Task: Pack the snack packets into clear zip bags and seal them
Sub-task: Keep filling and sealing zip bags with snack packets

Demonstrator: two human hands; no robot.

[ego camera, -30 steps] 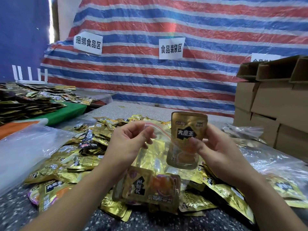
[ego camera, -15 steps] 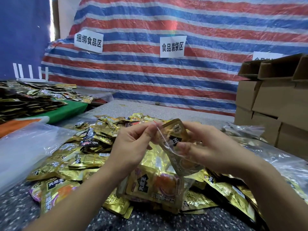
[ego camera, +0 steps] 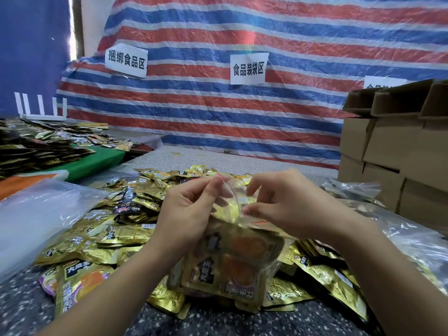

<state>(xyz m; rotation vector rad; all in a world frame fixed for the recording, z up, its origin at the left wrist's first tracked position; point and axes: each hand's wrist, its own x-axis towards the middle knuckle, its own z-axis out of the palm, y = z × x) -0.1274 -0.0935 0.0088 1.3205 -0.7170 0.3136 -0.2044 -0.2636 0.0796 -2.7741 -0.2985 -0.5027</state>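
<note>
A clear zip bag [ego camera: 232, 260] with a red zip line hangs upright over a heap of gold snack packets [ego camera: 116, 238]. Gold packets fill the bag's lower part. My left hand [ego camera: 191, 209] pinches the left side of the bag's mouth between thumb and forefinger. My right hand [ego camera: 286, 204] pinches the right side of the mouth, fingers curled at the zip strip. The mouth of the bag stands between my two hands, with a gold packet just below it inside.
Stacked cardboard boxes [ego camera: 397, 151] stand at the right. Crumpled clear plastic [ego camera: 36, 214] lies at the left and more [ego camera: 412, 238] at the right. A second pile of packets [ego camera: 36, 146] covers a green table at the far left. A striped tarp [ego camera: 242, 105] hangs behind.
The gold packet my right hand held above the bag has gone down inside it. My right hand has let it go and now pinches the bag's mouth.
</note>
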